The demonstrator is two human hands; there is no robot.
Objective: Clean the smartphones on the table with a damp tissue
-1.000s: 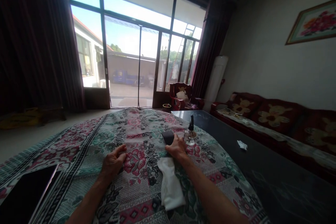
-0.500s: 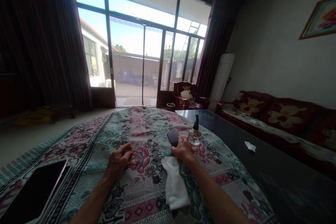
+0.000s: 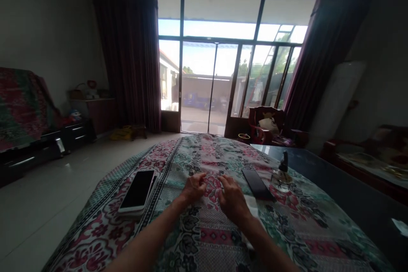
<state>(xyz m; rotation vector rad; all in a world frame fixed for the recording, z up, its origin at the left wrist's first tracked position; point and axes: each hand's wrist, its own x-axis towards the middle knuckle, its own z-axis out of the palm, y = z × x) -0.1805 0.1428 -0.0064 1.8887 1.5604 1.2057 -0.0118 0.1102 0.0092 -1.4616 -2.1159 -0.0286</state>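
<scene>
- Head view, what has changed: our view has swung to the left, and the dark smartphone [image 3: 256, 184] that the right hand [image 3: 233, 200] was touching now lies apart from it, just to its right on the floral bedspread [image 3: 295, 238].
- Hands: the right hand and the left hand [image 3: 194, 188] sit close together without touching. Both are loosely curled, with the fingers bent down onto the cloth. We see nothing held, though we cannot tell whether the fingertips pinch a fold of the bedspread.
- Near the hands: a white-framed smartphone [image 3: 137, 191] lies face up to the left, over a pale edge we cannot identify. A strip of white cloth [image 3: 251, 204] shows just beside the right hand, and a glass bottle [image 3: 282, 177] with a black cap stands right of the dark smartphone.
- Surface and room: a glass-topped table [image 3: 321, 174] runs along the right. Beyond stand a sliding glass door [image 3: 207, 85], dark red curtains [image 3: 127, 51] and a carved armchair [image 3: 266, 125]. A drawer unit [image 3: 76, 136] stands on the tiled floor [image 3: 51, 187].
</scene>
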